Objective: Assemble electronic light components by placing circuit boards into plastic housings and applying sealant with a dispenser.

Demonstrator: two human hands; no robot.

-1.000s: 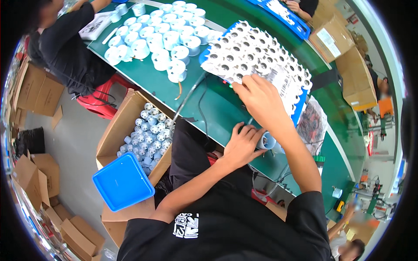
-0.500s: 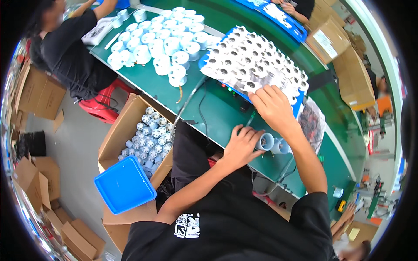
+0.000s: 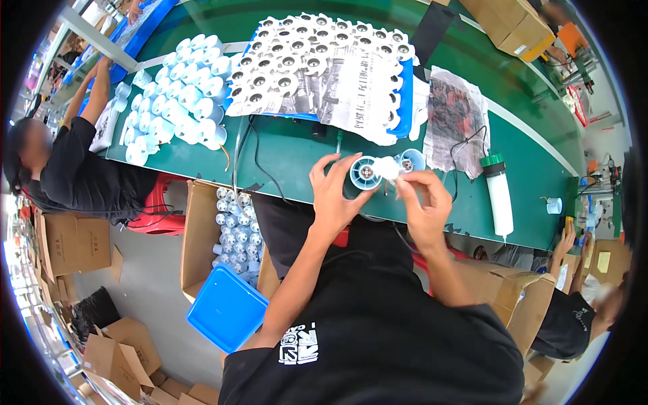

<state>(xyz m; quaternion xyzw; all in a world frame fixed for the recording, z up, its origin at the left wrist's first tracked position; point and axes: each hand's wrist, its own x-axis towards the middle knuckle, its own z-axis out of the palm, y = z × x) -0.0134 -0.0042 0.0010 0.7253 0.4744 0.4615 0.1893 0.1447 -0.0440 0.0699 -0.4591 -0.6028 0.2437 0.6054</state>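
Note:
Two light blue plastic cups stand side by side at the table's near edge, metal parts showing inside. My left hand point(image 3: 336, 192) curls its fingers and thumb round the left cup point(image 3: 358, 177). Over the gap between the cups is a small white lobed part point(image 3: 387, 167), pinched by its near side in my right hand point(image 3: 428, 206). It partly covers the rim of the right cup point(image 3: 417, 159). Beyond them, a blue tray point(image 3: 405, 101) carries newspaper and several rows of white lobed parts with dark round centres.
Many pale blue cups point(image 3: 179, 91) crowd the table's left side. A white tube with green cap point(image 3: 498, 196) lies right, beside a printed sheet point(image 3: 459, 111). Below left are a carton point(image 3: 200, 236) of blue-white parts and a blue lid point(image 3: 227, 308). A co-worker point(image 3: 94, 169) sits left.
My right hand has come from the tray down to the cups, bringing a white lobed part. My left hand stays at the left cup. The whole view has turned toward the right.

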